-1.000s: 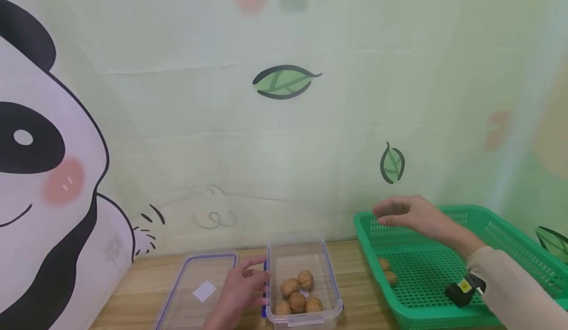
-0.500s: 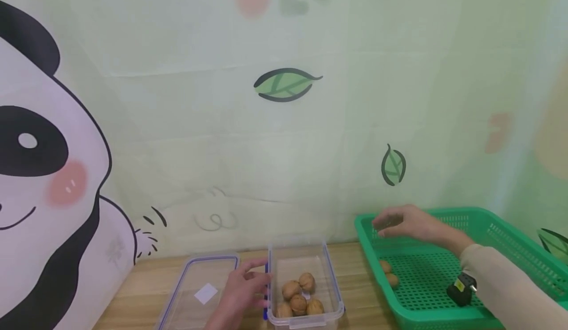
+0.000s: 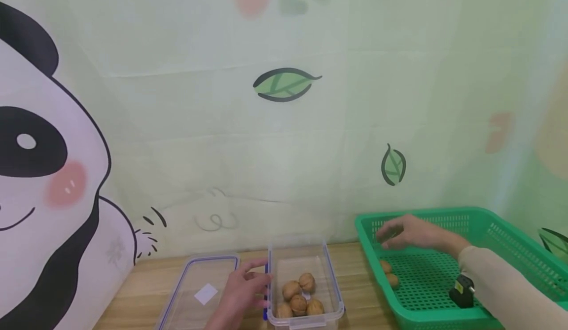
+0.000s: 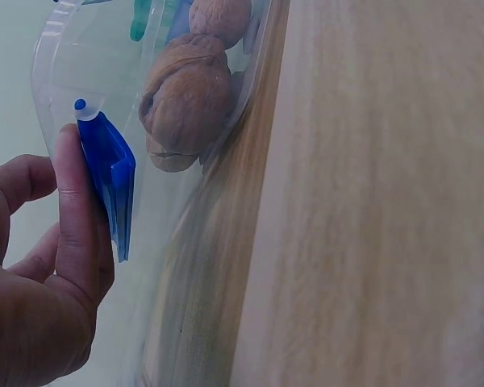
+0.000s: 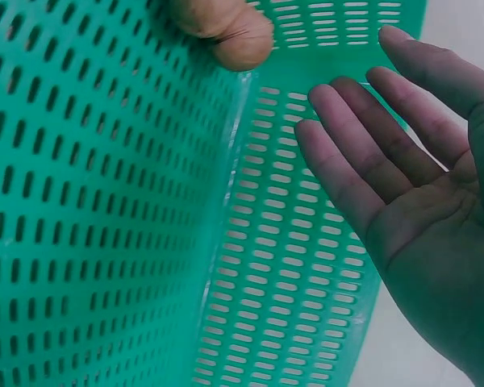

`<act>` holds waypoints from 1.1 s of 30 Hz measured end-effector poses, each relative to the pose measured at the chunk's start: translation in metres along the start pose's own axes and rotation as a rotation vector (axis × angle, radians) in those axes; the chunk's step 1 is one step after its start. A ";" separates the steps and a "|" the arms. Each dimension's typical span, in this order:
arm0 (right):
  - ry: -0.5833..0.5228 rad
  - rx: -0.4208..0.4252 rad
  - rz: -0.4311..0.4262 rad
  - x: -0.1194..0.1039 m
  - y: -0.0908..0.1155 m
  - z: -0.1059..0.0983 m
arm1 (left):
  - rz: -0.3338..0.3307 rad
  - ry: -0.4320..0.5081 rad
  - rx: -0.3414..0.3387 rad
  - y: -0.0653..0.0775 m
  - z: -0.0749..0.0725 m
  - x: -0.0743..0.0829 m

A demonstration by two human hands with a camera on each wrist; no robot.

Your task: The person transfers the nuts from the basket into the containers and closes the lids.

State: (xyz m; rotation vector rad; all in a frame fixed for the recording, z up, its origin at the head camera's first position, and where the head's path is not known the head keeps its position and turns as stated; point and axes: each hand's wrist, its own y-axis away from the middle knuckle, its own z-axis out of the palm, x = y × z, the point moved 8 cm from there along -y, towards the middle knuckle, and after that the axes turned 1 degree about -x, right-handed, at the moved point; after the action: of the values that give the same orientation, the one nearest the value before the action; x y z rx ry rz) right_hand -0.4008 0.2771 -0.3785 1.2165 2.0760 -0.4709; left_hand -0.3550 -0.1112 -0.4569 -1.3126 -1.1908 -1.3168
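My left hand rests at the left side of a clear plastic food box, its fingers against the blue latch and loosely bent. Several walnuts lie in the near part of the box; some show through its wall in the left wrist view. Over the left part of a green plastic basket is my right hand, fingers spread loosely with nothing in them. Two walnuts sit on the basket floor by its left wall, just beyond the right fingertips in the right wrist view.
A clear lid with a blue seal and a white label lies left of the box on the wooden table. A cloth backdrop with a panda print stands close behind. A black wrist device hangs at the right sleeve.
My right hand has sunk lower, from above the basket's back rim to inside its outline, fingers still loose. The left hand stays at the box.
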 end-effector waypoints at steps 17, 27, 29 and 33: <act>-0.014 -0.108 0.061 0.013 -0.002 0.020 | -0.007 -0.012 0.010 -0.001 0.000 0.000; 0.051 -0.111 0.142 0.022 -0.004 0.027 | -0.011 -0.008 0.005 -0.001 0.000 -0.001; 0.066 -0.106 0.147 0.022 -0.004 0.027 | -0.009 -0.008 0.004 -0.001 0.000 -0.001; 0.086 -0.110 0.115 0.020 -0.005 0.028 | -0.005 -0.003 0.000 -0.002 0.000 -0.002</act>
State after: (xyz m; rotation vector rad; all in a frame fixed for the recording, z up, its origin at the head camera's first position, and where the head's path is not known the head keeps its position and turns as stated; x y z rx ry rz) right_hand -0.4018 0.2702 -0.4127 1.3023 2.0606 -0.2516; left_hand -0.3566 -0.1110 -0.4585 -1.3128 -1.1967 -1.3187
